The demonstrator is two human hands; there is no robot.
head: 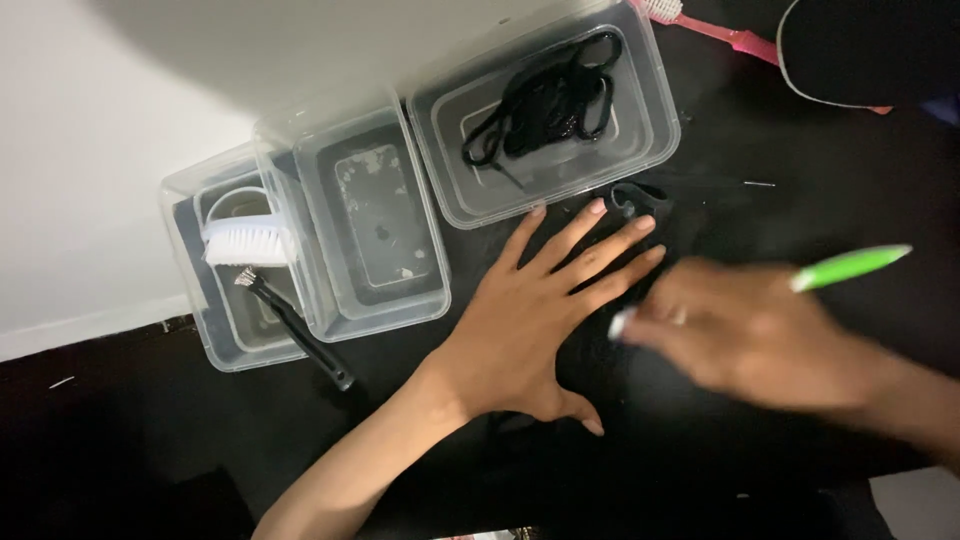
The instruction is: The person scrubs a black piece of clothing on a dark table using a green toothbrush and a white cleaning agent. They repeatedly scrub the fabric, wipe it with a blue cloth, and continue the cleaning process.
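We held a green-handled brush in our right hand, fingers closed around it, blurred, above the black surface. Our left hand lay open and flat, fingers spread, just beside the clear tub of black laces.

My left hand lies flat, fingers spread, on the black table top. Just beyond my fingertips sits a clear plastic tub of black laces; to its left, two more clear plastic tubs, one holding a white scrubbing brush. A pink-handled brush lies farther off
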